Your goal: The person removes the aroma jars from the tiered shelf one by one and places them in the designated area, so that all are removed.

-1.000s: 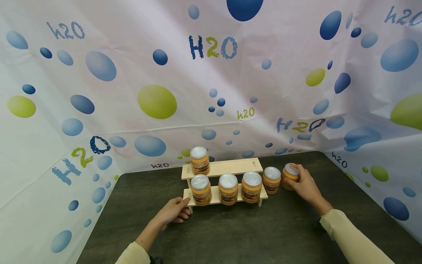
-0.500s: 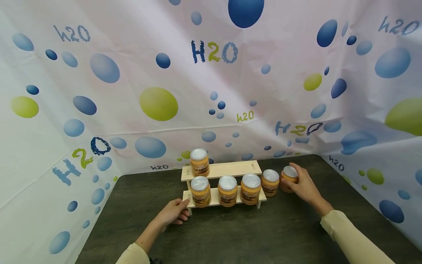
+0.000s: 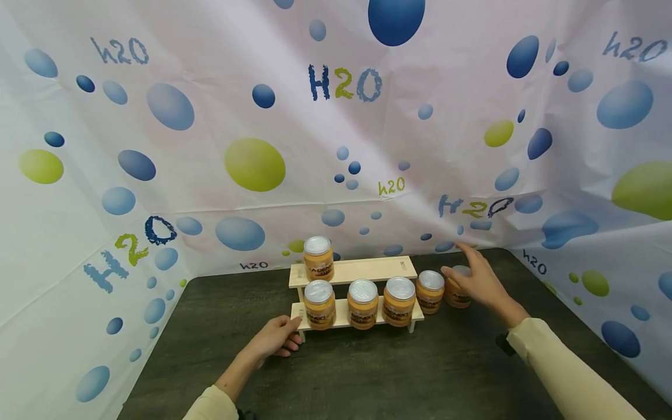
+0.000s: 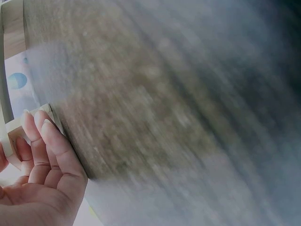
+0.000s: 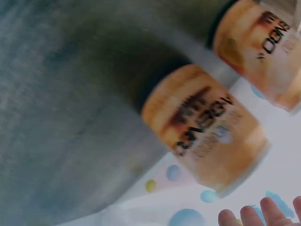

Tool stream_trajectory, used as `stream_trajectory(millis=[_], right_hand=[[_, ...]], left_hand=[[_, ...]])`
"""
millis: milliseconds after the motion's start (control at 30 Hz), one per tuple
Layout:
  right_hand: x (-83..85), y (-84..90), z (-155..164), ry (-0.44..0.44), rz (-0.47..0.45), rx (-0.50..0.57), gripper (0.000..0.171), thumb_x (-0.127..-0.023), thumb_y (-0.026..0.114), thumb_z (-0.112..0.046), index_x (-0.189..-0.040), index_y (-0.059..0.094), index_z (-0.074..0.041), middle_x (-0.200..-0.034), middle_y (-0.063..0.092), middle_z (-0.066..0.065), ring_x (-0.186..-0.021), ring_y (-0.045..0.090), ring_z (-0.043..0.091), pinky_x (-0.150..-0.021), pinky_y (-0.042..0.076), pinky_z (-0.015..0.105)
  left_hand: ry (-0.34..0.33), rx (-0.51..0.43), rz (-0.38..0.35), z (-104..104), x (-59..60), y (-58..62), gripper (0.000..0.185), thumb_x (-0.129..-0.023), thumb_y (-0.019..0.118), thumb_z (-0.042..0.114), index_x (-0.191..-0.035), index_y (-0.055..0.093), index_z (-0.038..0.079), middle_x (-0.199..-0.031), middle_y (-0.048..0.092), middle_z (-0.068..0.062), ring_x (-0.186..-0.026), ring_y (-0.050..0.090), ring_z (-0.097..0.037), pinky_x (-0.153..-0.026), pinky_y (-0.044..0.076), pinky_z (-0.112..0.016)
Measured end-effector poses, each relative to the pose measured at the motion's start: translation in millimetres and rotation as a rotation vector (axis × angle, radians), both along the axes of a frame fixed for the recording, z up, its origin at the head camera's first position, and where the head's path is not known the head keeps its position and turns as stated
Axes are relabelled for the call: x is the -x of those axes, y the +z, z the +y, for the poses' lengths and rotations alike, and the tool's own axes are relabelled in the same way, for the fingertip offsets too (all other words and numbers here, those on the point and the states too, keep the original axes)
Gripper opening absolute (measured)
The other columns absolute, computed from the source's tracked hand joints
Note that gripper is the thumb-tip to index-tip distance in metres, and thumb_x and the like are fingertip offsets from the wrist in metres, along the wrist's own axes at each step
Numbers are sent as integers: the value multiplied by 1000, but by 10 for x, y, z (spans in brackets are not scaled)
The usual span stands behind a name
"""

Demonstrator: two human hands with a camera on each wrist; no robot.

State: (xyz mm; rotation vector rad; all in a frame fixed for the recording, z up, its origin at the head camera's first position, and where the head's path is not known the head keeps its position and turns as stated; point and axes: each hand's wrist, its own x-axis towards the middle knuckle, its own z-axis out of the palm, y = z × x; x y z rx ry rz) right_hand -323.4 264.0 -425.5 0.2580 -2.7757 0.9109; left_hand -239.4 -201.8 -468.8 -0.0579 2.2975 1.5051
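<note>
Both hands are out over the desk (image 3: 367, 373); my right hand (image 3: 480, 283) is spread, fingers straight, just clear of the far-right jar (image 3: 458, 294), which stands on the desk beside the shelf (image 3: 362, 269); my left hand (image 3: 275, 338) rests with relaxed fingers against the shelf's lower left corner; another jar (image 3: 430, 291) stands just left of the first; three jars sit on the lower step, one on the upper.

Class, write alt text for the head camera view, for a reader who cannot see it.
A person's right hand, fingers spread, hovers by the rightmost orange jar on a dark table. The left hand rests at a two-step wooden rack holding four jars.
</note>
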Motion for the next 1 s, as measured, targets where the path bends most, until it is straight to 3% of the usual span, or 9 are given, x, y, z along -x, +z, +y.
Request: stream_trajectory(millis=[200, 500, 633, 1000], right_hand=[[39, 155, -185, 59, 27, -23, 84, -85, 53, -58, -147, 16, -14, -148, 23, 20, -132, 23, 45, -97, 24, 67], [47, 411, -588, 145, 57, -6, 76, -85, 54, -55, -145, 20, -23, -148, 27, 10, -134, 25, 38, -97, 27, 64], [55, 515, -802, 190, 50, 12, 75, -85, 53, -57, -145, 19, -28, -149, 26, 8, -135, 24, 36, -98, 28, 63], [49, 691, -1353, 318, 18, 7, 74, -85, 54, -57, -145, 20, -29, -149, 26, 1, -136, 27, 29, -103, 30, 56]], left_hand=[[-3, 2, -2, -7, -2, -17, 50, -92, 41, 55, -94, 50, 6, -86, 58, -6, -73, 58, -16, -63, 51, -32], [-2, 3, -5, -1, -8, -5, 49, -92, 40, 54, -94, 50, 6, -86, 58, -6, -73, 58, -17, -63, 51, -33], [-1, -1, 2, -3, -9, -3, 50, -93, 40, 54, -95, 50, 5, -85, 57, -6, -72, 58, -18, -62, 51, -33], [-1, 1, -6, -9, 13, -9, 50, -92, 41, 55, -94, 50, 6, -86, 58, -6, -73, 58, -17, -63, 51, -32]])
